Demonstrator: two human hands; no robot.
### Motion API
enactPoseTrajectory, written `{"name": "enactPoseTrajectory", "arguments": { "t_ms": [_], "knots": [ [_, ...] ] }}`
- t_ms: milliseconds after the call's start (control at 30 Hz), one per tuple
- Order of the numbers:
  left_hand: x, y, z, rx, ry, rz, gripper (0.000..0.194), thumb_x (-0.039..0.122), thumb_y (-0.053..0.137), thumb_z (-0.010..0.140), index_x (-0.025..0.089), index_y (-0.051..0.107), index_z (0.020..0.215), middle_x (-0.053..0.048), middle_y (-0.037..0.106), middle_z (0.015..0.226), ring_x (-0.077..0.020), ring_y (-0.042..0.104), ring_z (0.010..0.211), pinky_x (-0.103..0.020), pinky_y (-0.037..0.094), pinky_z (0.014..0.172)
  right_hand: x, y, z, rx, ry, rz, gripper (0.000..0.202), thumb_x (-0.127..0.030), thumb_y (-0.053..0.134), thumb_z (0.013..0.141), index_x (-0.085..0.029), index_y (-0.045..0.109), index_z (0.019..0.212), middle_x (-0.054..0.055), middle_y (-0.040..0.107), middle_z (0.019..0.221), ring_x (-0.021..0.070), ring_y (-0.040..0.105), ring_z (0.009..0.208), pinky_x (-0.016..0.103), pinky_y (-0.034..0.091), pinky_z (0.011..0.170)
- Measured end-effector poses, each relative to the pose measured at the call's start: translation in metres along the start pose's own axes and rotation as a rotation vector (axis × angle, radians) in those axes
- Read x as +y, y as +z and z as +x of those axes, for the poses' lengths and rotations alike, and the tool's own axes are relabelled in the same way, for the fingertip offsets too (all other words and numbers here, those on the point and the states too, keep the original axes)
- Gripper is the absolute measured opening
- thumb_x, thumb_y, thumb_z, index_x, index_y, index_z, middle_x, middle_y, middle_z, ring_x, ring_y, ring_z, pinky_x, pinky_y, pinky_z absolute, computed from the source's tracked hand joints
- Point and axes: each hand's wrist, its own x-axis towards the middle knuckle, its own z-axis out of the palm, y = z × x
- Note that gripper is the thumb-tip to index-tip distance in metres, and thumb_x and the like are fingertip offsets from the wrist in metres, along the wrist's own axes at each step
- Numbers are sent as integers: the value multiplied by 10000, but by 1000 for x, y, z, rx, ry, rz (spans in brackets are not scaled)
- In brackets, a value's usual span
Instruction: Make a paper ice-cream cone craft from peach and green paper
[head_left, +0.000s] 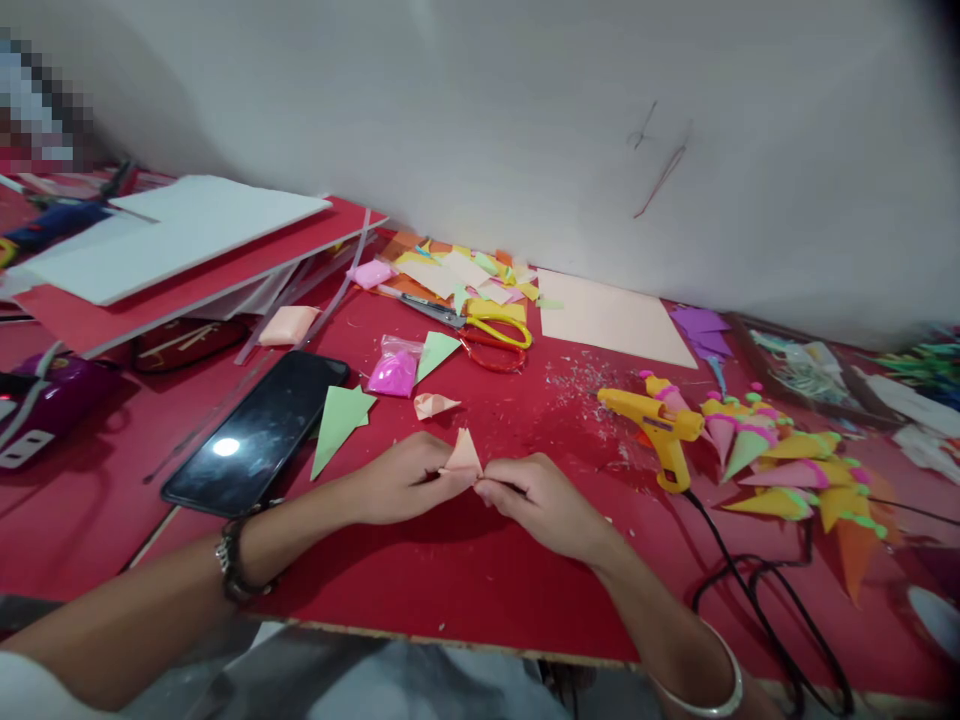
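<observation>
Between my two hands a small peach paper piece [463,452] is held above the red table [480,590], its pointed end up. My left hand [409,478] pinches its lower left part between thumb and fingers. The fingertips of my right hand [536,498] are pressed together at its lower right corner, close to the left fingertips. Just behind lie a folded peach paper piece [433,405], green paper pieces [341,422] and a bag of pink material [394,368].
A black phone [259,430] lies left. Scissors [480,325] and paper scraps [457,270] are at the back. On the right are a yellow glue gun [660,425] with a looped black cord [724,545] and decorated paper cones [810,470]. White boards [180,235] stand back left.
</observation>
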Motion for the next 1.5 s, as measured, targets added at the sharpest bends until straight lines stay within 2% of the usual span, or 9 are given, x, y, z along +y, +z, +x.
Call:
{"name": "enactPoseTrajectory", "arguments": {
  "t_ms": [200,333,433,567,833,1000,1167,1367,1500],
  "knots": [
    [-2,2,1,83,-220,-133,371,361,341,848,136,402,559,44,318,536,-65,336,510,-178,251,475,3,12,3,189,-30,-516,316,-333,301,895,-181,512,715,-24,554,566,88,457,490,233,212,496],
    [3,4,3,109,-323,-342,405,393,330,839,153,324,514,59,288,481,-51,286,444,-182,229,432,6,14,3,348,-198,-875,245,-272,358,883,-178,524,728,-17,551,521,109,455,475,267,205,522],
    [7,5,4,79,-409,-522,434,422,324,834,159,328,489,67,296,414,-45,277,371,-185,213,380,6,12,0,434,-324,-1028,158,-214,401,866,-156,546,852,-8,548,533,111,459,506,276,215,542],
    [8,5,4,69,-465,-619,448,424,349,823,155,360,466,66,304,371,-45,286,332,-190,200,356,4,10,-2,413,-347,-1091,173,-172,395,863,-147,547,943,8,566,570,110,459,532,287,217,551],
    [10,6,2,122,-338,-487,436,356,296,874,130,475,547,38,453,452,-63,430,447,-186,321,481,5,10,3,310,-224,-823,297,-273,328,899,-182,545,717,-9,582,546,101,476,503,276,195,530],
    [14,6,1,147,-238,-255,489,305,250,899,129,549,555,18,541,550,-67,463,528,-174,336,547,4,2,4,153,-98,-619,340,-339,279,905,-193,556,773,-4,644,674,98,521,553,247,222,528],
    [12,7,0,174,-126,-80,392,254,252,898,146,553,671,11,582,680,-86,519,653,-168,366,644,-2,-6,1,57,-7,-397,372,-385,288,892,-183,569,753,7,626,673,102,536,601,216,254,538],
    [3,3,-4,63,44,224,326,235,255,885,147,548,773,-32,603,732,-117,536,676,-209,369,662,-2,-7,-2,-21,-24,-38,318,-348,363,873,-168,554,693,-31,530,584,67,471,546,182,275,522],
    [0,0,-5,27,242,473,285,267,298,890,160,557,834,-35,635,792,-121,539,679,-232,341,656,0,-8,-3,-125,-10,148,307,-297,379,864,-150,526,638,-48,450,530,52,422,495,161,293,494]
  ]
}}
